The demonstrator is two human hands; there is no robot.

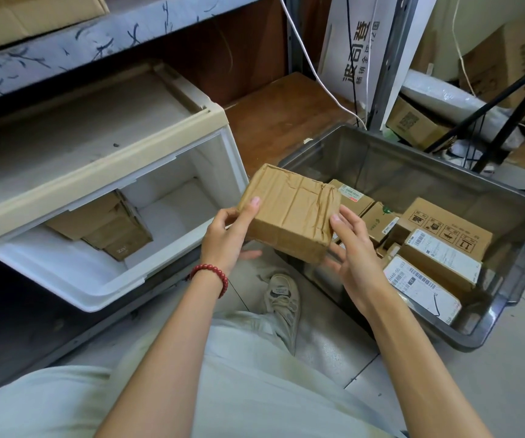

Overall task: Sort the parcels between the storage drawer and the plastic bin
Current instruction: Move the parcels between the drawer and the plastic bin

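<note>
"Where was the parcel (289, 213)?"

"Up over my shoe (281, 298), gripped in both hands: left hand (226, 238) on its left end, right hand (352, 248) on its right, long side lying across me."

"Which way could it go?"

"Storage drawer (97, 286) open just left, boxes (106, 226) at its back; plastic bin (412, 172) just right, labelled parcels (441, 257) inside. Nothing barred either way, I judged."

Brown parcel (289, 213), shiny tan tape creased across it. White drawer (97, 295) under a beige frame (97, 172). Smoky grey bin (491, 327): brown boxes (434, 263), white barcode labels (422, 286), 1 box stamped with black symbols (444, 227). Red bead bracelet (209, 276).
</note>
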